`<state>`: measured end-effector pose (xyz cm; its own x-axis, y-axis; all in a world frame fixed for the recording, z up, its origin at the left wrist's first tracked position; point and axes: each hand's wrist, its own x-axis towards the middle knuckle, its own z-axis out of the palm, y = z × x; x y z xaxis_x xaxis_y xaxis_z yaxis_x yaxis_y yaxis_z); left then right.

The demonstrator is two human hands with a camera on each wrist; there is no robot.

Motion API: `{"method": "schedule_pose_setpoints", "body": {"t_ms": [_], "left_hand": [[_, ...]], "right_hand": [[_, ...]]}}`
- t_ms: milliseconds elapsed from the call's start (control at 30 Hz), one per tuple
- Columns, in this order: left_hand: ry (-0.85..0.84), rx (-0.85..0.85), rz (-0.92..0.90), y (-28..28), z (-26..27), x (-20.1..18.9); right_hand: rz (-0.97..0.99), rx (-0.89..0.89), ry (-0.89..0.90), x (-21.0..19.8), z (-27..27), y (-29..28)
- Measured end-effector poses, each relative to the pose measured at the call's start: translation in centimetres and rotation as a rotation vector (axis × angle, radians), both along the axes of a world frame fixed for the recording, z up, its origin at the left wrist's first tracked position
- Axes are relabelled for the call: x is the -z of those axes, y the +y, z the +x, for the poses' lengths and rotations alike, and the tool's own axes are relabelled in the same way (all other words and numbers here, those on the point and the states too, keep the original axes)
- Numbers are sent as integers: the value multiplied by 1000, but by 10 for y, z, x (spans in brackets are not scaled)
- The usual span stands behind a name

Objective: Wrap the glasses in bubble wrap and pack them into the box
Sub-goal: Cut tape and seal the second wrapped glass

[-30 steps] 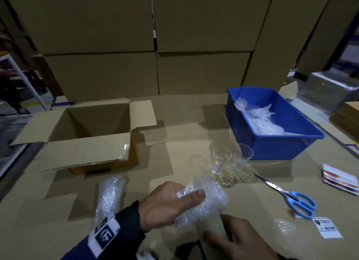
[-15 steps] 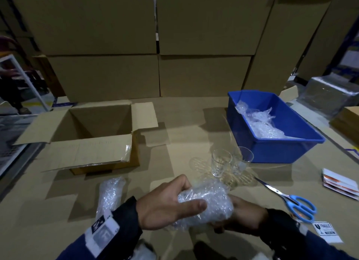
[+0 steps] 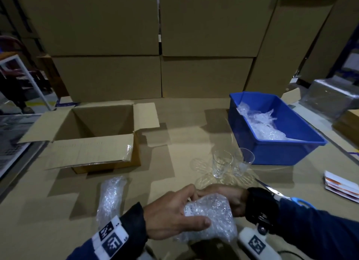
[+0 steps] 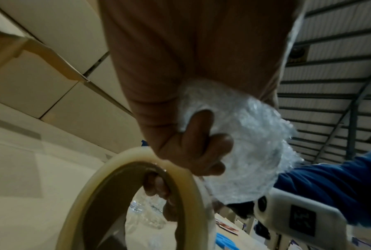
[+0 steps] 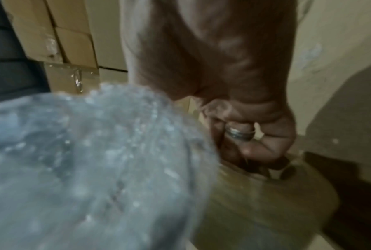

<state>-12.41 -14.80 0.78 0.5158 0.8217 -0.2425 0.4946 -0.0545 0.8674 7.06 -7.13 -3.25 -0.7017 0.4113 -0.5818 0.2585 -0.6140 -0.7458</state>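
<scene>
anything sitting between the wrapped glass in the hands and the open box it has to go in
Nothing visible blocks it. The bubble-wrapped glass is held above the table; the open box stands further back on the left, flaps out. Another wrapped bundle lies flat on the table near that line, low enough to pass over.

Head view looks down over the table (image 3: 184, 123); both wrist views sit close, sharing the bubble-wrapped bundle (image 4: 244, 152).
</scene>
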Motion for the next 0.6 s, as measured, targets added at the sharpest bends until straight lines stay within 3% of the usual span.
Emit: {"method": "schedule_pose_setpoints", "body": {"t_ms": [133,300,467,600], "left_hand": [[78,-31,30,2,3,-2],[202,99,50,-6,13,-7],[306,-61,9,-6,8,1],[369,-134,-52,-1,5,8]], "right_hand": [[53,-31,-55,-8,-2,12],[213,124,-125,-19,-6,26],[379,257,-42,-46,-8,41],[475,263,-10,-55,-13,35]]}}
